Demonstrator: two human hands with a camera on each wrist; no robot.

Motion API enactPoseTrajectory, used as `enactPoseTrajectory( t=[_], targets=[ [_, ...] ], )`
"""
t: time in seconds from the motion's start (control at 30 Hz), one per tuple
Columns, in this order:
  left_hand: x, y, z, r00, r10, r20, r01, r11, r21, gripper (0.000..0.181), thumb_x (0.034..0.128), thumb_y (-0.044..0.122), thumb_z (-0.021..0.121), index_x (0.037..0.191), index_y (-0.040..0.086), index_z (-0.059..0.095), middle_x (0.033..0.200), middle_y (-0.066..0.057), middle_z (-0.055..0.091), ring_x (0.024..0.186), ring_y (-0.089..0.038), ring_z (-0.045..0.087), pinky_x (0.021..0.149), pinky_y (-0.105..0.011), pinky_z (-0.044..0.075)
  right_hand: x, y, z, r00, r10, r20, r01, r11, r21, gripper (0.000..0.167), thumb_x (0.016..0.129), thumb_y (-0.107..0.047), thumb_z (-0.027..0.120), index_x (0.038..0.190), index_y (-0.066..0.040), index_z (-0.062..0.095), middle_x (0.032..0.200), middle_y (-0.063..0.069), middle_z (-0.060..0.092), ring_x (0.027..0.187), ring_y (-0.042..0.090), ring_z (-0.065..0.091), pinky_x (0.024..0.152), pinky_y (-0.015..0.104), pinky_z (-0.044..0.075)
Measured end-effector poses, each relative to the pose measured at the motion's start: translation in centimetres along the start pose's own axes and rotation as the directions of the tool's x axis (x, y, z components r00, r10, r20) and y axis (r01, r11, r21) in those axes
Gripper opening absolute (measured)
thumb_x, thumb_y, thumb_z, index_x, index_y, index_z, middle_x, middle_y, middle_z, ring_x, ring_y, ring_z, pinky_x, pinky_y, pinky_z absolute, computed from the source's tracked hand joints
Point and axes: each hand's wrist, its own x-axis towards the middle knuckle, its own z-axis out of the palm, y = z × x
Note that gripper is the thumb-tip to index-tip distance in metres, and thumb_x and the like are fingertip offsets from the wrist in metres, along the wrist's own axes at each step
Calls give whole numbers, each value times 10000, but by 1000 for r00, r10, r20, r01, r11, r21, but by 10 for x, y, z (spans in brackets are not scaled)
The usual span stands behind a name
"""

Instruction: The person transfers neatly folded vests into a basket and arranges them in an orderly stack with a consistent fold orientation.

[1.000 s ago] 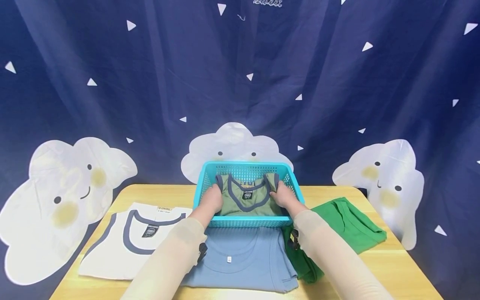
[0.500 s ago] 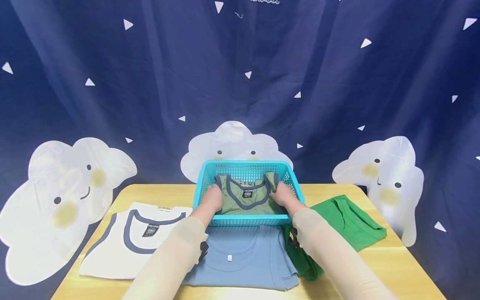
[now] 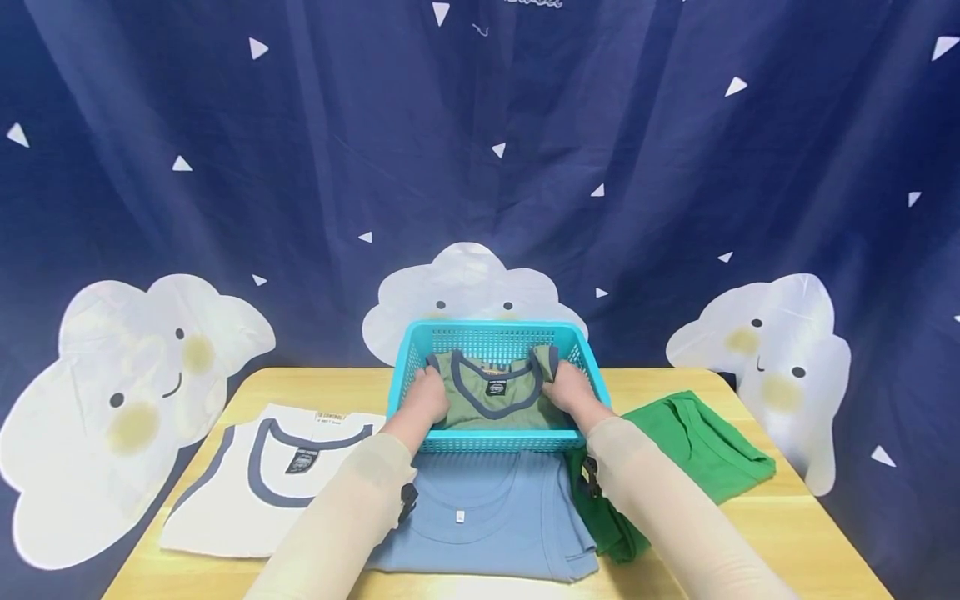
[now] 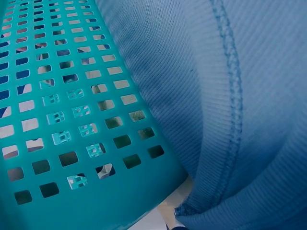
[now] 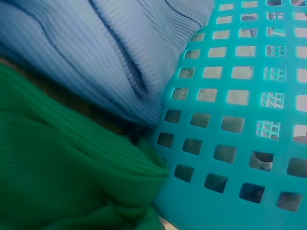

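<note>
- Currently, in head view, gripping olive shirt (image 3: 495, 402) by its shoulders with left hand (image 3: 427, 397) and right hand (image 3: 572, 389), inside teal basket (image 3: 498, 442).
- In left wrist view, showing teal basket beside blue shirt (image 4: 220, 91).
- In right wrist view, also showing green shirt (image 5: 67, 158).

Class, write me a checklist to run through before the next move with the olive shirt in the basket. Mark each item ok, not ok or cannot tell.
1. Olive shirt inside the basket's rim: ok.
2. Left grip and right grip holding opposite shoulders: ok.
3. Both hands free of the cloth: not ok, both are on it.
4. Hem lying flat: cannot tell, the front wall hides it.
5. Blue shirt standing clear of the basket: not ok, wrist views show it against the wall.
</note>
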Motion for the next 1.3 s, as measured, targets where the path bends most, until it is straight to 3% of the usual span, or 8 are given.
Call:
enactPoseTrajectory(
  t=[0.17, 0.4, 0.6, 0.73, 0.87, 1.0, 1.1, 1.3],
  targets=[
    [2, 1, 0, 1000, -1, 8, 1, 1000, 13, 672, 944, 38, 567, 1490, -169, 235, 1402, -357, 368, 1214, -454, 524, 1065, -529, 433, 1, 0, -1, 999, 1, -39, -1, 1000, -16, 499, 965, -147, 610, 1358, 120, 457, 1312, 307, 548, 1175, 423, 555, 947, 511, 495],
    [4, -1, 0, 1000, 27, -15, -27, 1000, 14, 713, 927, 73, 600, 1491, -169, 238, 1418, -355, 358, 1254, -454, 496, 1093, -517, 407, 2, -4, -2, 993, -19, -117, 15, 999, -35, 654, 983, -130, 581, 1514, 92, 272, 1515, 324, 332, 1382, 456, 369, 1102, 543, 386],
    [4, -1, 1, 995, 89, -45, -86, 995, 51, 611, 904, 106, 642, 1401, -171, 420, 1364, -294, 442, 1225, -412, 518, 1094, -491, 411, 0, -6, -3, 984, -93, -154, 78, 992, -98, 505, 958, -119, 623, 1408, 65, 484, 1379, 284, 474, 1285, 437, 463, 1057, 532, 427],
    [2, 0, 2, 991, 136, -20, -135, 989, 59, 443, 873, 130, 677, 1234, -116, 607, 1244, -218, 541, 1091, -338, 573, 1029, -463, 474, -2, -4, -2, 982, -161, -97, 147, 980, -137, 376, 931, -138, 656, 1254, 49, 617, 1241, 239, 563, 1162, 407, 539, 985, 519, 469],
    [1, 0, 3, 983, 183, 13, -184, 981, 67, 345, 857, 143, 697, 1138, -57, 674, 1241, -194, 592, 1118, -330, 586, 1030, -469, 475, -2, -1, 2, 978, -211, 1, 208, 965, -157, 478, 915, -216, 691, 1294, 57, 589, 1327, 244, 528, 1217, 408, 517, 1018, 534, 451],
    [0, -1, 3, 974, 208, 92, -214, 975, 63, 337, 867, 120, 687, 1170, -27, 684, 1225, -180, 654, 1162, -350, 608, 1018, -478, 486, -2, 1, 5, 972, -200, 121, 221, 955, -196, 662, 902, -343, 727, 1388, 53, 517, 1445, 263, 454, 1334, 436, 433, 1076, 553, 410],
    [-1, -2, 3, 964, 202, 174, -213, 976, 48, 370, 899, 114, 670, 1238, -32, 655, 1227, -183, 667, 1190, -362, 603, 1018, -476, 489, -5, 1, 6, 963, -173, 205, 218, 949, -226, 743, 898, -409, 726, 1411, 69, 483, 1434, 283, 467, 1338, 445, 433, 1076, 560, 408],
    [-2, -3, 3, 950, 167, 262, -193, 978, 74, 427, 921, 116, 657, 1320, -22, 600, 1316, -193, 615, 1259, -369, 553, 1062, -492, 450, -9, 0, 4, 940, -108, 323, 177, 966, -190, 885, 913, -506, 671, 1500, 74, 351, 1542, 299, 339, 1442, 448, 293, 1142, 583, 308]
  ],
)
